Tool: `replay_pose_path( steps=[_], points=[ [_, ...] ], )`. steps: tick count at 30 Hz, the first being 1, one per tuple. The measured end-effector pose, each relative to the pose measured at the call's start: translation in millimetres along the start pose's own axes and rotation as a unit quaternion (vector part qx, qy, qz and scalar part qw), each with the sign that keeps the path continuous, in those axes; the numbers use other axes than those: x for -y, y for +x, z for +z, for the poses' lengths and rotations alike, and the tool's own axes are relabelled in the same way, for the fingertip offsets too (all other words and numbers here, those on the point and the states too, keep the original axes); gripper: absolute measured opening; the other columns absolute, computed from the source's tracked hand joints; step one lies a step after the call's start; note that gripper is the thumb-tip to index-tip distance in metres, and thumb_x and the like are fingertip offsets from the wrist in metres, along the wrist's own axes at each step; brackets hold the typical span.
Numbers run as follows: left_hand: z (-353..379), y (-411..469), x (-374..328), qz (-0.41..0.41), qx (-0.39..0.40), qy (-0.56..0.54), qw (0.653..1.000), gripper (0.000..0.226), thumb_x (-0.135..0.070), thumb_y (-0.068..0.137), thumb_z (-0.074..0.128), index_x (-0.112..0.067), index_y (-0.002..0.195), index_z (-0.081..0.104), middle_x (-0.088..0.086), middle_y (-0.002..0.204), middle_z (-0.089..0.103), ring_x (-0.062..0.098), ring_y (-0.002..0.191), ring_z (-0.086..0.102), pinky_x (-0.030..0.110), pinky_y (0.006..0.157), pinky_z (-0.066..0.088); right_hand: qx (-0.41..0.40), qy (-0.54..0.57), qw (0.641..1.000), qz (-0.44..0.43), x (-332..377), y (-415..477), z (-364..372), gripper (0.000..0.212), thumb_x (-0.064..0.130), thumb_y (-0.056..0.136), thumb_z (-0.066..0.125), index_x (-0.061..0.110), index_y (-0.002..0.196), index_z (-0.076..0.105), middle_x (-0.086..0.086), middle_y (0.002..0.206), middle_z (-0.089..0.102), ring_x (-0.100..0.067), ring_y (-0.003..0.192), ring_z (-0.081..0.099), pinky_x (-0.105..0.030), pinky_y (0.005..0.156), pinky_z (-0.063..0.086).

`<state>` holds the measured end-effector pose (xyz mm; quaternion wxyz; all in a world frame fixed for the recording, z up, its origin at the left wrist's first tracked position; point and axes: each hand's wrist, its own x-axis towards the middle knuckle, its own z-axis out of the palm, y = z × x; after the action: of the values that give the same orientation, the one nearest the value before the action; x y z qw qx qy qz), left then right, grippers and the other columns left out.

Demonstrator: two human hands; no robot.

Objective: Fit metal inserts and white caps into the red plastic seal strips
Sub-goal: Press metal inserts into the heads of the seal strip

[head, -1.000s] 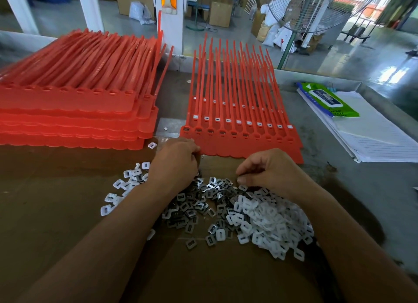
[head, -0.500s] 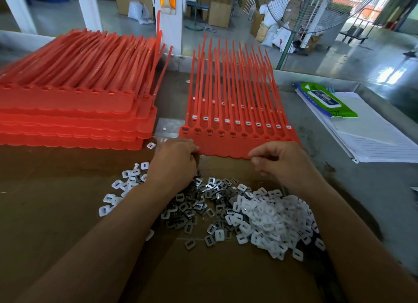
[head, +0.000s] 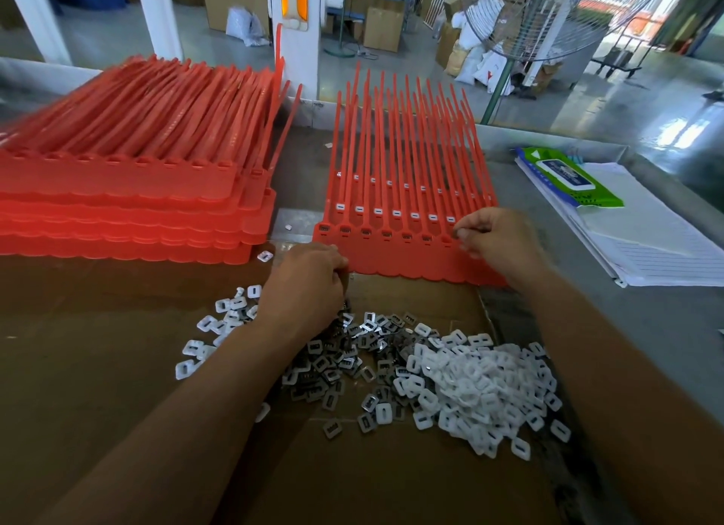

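A red seal strip sheet [head: 395,250] lies flat at the centre, with metal inserts seated in several of its left sockets. My right hand [head: 497,238] hovers over the sheet's right sockets, its fingertips pinching a small metal insert. My left hand [head: 309,285] rests curled at the sheet's near left corner, above the pile of metal inserts [head: 352,352]; what it holds is hidden. A heap of white caps [head: 482,391] lies right of the inserts, and a few loose caps [head: 219,325] lie to the left.
A tall stack of red seal strip sheets [head: 129,207] fills the left side. The parts lie on brown cardboard [head: 98,387]. Lined papers [head: 646,234] and a green wipes pack [head: 568,176] sit at the right. A glass partition stands behind the table.
My right hand has lifted from the parts pile and moved forward onto the right end of the centre sheet. My left hand has stayed in place.
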<state>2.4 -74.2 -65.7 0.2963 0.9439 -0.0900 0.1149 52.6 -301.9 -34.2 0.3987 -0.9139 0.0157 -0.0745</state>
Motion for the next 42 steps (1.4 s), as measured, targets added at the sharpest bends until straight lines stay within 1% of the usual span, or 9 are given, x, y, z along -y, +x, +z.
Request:
replay_pose_path(
  steps=[3, 6, 13, 19, 24, 27, 33, 39, 42],
  points=[
    [-0.2, -0.3, -0.2, -0.001, 0.0, -0.003, 1.0, 0.034, 0.0, 0.083, 0.045, -0.006, 0.111, 0.063, 0.008, 0.124, 0.058, 0.015, 0.118, 0.048, 0.022, 0.1, 0.029, 0.01, -0.034, 0.999, 0.006, -2.2, 8.7, 6.2, 0.019, 0.012, 0.087, 0.059, 0.025, 0.075, 0.062, 0.011, 0.084, 0.056, 0.001, 0.075, 0.048, -0.026, 0.077, 0.04],
    [0.1, -0.3, -0.3, -0.003, 0.004, -0.004, 1.0, 0.034, 0.0, 0.083, 0.045, -0.006, 0.112, 0.063, 0.008, 0.124, 0.057, 0.015, 0.119, 0.048, 0.025, 0.102, 0.03, 0.026, -0.054, 0.998, 0.019, -3.3, 13.3, 9.4, 0.009, 0.014, 0.087, 0.059, 0.017, 0.087, 0.068, 0.005, 0.093, 0.057, -0.006, 0.085, 0.05, -0.027, 0.078, 0.037],
    [0.3, -0.8, -0.1, 0.0, 0.001, -0.003, 1.0, 0.034, 0.001, 0.082, 0.045, -0.006, 0.11, 0.064, 0.008, 0.122, 0.059, 0.016, 0.118, 0.048, 0.027, 0.102, 0.032, 0.039, -0.08, 0.996, 0.029, -3.8, 15.4, 9.4, 0.014, 0.016, 0.089, 0.057, 0.012, 0.096, 0.068, -0.006, 0.112, 0.063, -0.01, 0.092, 0.047, -0.029, 0.08, 0.037],
    [0.7, -1.0, 0.5, 0.001, 0.002, -0.002, 1.0, 0.035, 0.001, 0.081, 0.045, -0.006, 0.111, 0.063, 0.009, 0.124, 0.058, 0.017, 0.119, 0.048, 0.025, 0.101, 0.03, 0.054, -0.131, 0.99, 0.0, -1.3, 14.5, 10.2, 0.011, 0.012, 0.088, 0.058, 0.009, 0.088, 0.069, -0.002, 0.1, 0.064, -0.008, 0.091, 0.048, -0.028, 0.084, 0.038],
    [0.9, -0.8, 1.0, -0.001, 0.006, 0.003, 1.0, 0.035, 0.001, 0.082, 0.045, -0.007, 0.111, 0.063, 0.008, 0.124, 0.057, 0.017, 0.119, 0.048, 0.027, 0.102, 0.031, 0.03, -0.105, 0.994, 0.005, -3.0, 14.5, 11.3, 0.006, 0.011, 0.084, 0.063, 0.017, 0.083, 0.065, 0.005, 0.091, 0.056, -0.009, 0.091, 0.049, -0.029, 0.083, 0.041],
    [0.9, -0.2, 1.2, -0.003, 0.008, 0.005, 1.0, 0.036, 0.0, 0.082, 0.045, -0.007, 0.112, 0.062, 0.008, 0.126, 0.056, 0.017, 0.12, 0.047, 0.028, 0.104, 0.03, 0.022, -0.084, 0.996, 0.022, -3.5, 15.9, 12.2, 0.016, 0.012, 0.081, 0.066, 0.024, 0.077, 0.057, 0.005, 0.095, 0.055, -0.011, 0.093, 0.05, -0.031, 0.085, 0.042],
    [1.3, 0.3, 1.7, -0.006, 0.01, 0.003, 1.0, 0.036, 0.001, 0.082, 0.044, -0.007, 0.113, 0.062, 0.009, 0.126, 0.056, 0.017, 0.12, 0.047, 0.03, 0.105, 0.031, 0.006, -0.059, 0.997, 0.046, -1.9, 18.8, 15.0, 0.024, 0.009, 0.078, 0.066, 0.026, 0.066, 0.056, 0.007, 0.088, 0.054, -0.01, 0.092, 0.048, -0.031, 0.081, 0.04],
    [0.8, 0.1, 1.1, -0.003, 0.004, 0.001, 1.0, 0.036, 0.001, 0.082, 0.045, -0.007, 0.112, 0.063, 0.009, 0.125, 0.056, 0.016, 0.119, 0.048, 0.027, 0.103, 0.03, 0.01, -0.077, 0.997, 0.027, -3.9, 17.5, 14.2, 0.006, 0.012, 0.082, 0.065, 0.018, 0.082, 0.066, -0.005, 0.111, 0.064, -0.014, 0.1, 0.054, -0.036, 0.09, 0.045],
    [0.5, -0.3, 0.9, -0.003, 0.005, -0.001, 1.0, 0.036, 0.001, 0.082, 0.044, -0.007, 0.112, 0.062, 0.009, 0.126, 0.056, 0.016, 0.119, 0.047, 0.025, 0.102, 0.029, 0.011, -0.069, 0.997, 0.022, -6.1, 16.1, 13.3, 0.006, 0.012, 0.085, 0.062, 0.018, 0.085, 0.064, -0.005, 0.109, 0.064, -0.015, 0.1, 0.054, -0.036, 0.089, 0.045]
  ],
)
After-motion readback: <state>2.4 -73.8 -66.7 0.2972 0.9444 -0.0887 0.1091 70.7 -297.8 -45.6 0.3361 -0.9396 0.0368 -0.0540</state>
